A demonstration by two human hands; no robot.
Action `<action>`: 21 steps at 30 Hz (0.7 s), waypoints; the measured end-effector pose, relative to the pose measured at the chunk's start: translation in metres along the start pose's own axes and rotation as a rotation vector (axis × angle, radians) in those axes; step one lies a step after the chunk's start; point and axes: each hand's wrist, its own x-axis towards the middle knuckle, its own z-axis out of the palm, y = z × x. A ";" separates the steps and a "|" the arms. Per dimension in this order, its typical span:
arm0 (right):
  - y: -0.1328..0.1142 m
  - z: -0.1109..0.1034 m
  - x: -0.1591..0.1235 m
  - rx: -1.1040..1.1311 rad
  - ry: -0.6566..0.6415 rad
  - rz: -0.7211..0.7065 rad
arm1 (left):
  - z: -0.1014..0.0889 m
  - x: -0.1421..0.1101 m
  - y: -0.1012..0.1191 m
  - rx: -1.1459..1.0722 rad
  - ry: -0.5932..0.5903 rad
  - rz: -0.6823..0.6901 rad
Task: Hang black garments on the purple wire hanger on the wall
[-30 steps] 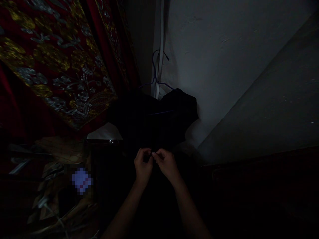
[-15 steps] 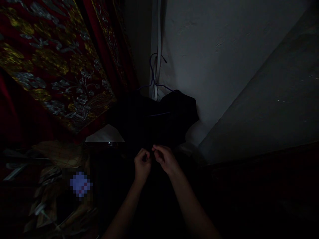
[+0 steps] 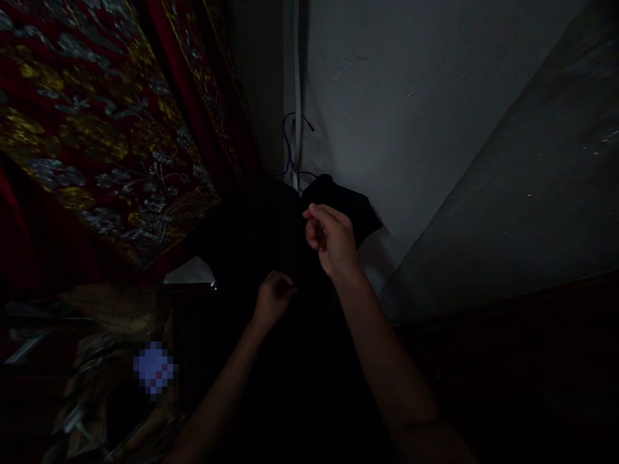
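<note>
A black garment (image 3: 271,232) hangs on a blue wire hanger (image 3: 290,151) in a dim corner. My left hand (image 3: 273,298) is closed in a pinch against the dark cloth low on the garment. My right hand (image 3: 331,238) is raised higher, in front of the garment's right shoulder, its fingers curled together in a pinch. What that pinch holds is too small and dark to make out. Most of the garment is lost in shadow.
Red cloth with gold and silver embroidery (image 3: 97,129) hangs at the left. A white pipe (image 3: 296,84) runs down the corner of the pale wall (image 3: 411,96). A grey slanted surface (image 3: 522,212) fills the right. Crumpled patterned cloth (image 3: 97,361) lies at lower left.
My right hand has risen up and away from my left hand, which stayed low on the garment. The two hands were touching a second ago.
</note>
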 end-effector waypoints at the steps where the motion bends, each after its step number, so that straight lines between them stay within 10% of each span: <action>1: 0.001 0.000 -0.002 -0.039 -0.025 -0.013 | -0.006 0.010 0.017 -0.006 0.010 0.033; 7: -0.004 -0.001 -0.003 -0.284 -0.161 -0.168 | -0.042 0.076 0.119 0.105 0.208 0.545; 12: 0.020 -0.010 0.008 -0.498 -0.026 -0.394 | -0.055 0.099 0.141 0.306 0.185 0.656; 17: 0.073 -0.026 0.001 -0.546 -0.017 -0.242 | -0.094 0.107 0.133 0.009 0.568 0.489; 21: 0.089 -0.024 -0.031 -0.405 -0.096 -0.130 | -0.123 0.093 0.081 -0.582 0.671 0.124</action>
